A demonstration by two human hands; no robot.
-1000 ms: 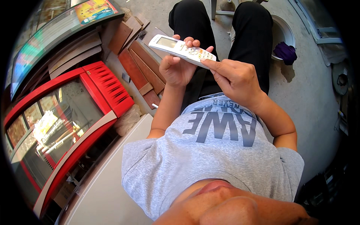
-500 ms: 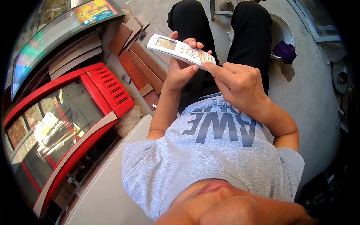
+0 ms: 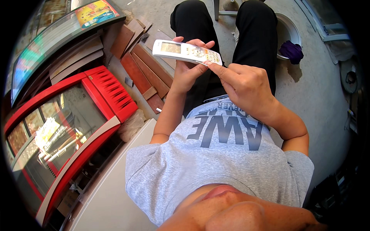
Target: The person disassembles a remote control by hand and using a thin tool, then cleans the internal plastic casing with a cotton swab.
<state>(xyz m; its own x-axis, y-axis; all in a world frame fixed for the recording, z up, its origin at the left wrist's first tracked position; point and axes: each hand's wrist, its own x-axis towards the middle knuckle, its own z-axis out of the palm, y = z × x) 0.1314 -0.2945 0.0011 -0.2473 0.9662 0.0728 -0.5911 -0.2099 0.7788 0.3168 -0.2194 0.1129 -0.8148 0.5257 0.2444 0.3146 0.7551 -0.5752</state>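
Note:
A white remote control (image 3: 187, 53) with a small grey screen and several light and orange buttons lies above my lap. My left hand (image 3: 189, 68) is closed around its middle, the thumb along the near edge and fingertips showing over the far edge. From the right, my right hand (image 3: 246, 79) reaches in with the index finger stretched to the remote's near edge, by the button end. Its other fingers are curled in, with nothing seen in them. Whether that fingertip presses on the remote, I cannot tell.
On the left stands a red-framed glass cabinet (image 3: 111, 92), with wood planks (image 3: 148, 73) on the floor beyond it. A pale panel (image 3: 111, 181) lies by my left side. At the far right, a white basin (image 3: 296, 32) has a purple cloth (image 3: 291, 52) over its rim.
The remote has tilted a little, its screen end moving slightly right and down. My right index fingertip has shifted from beside the buttons to the near edge.

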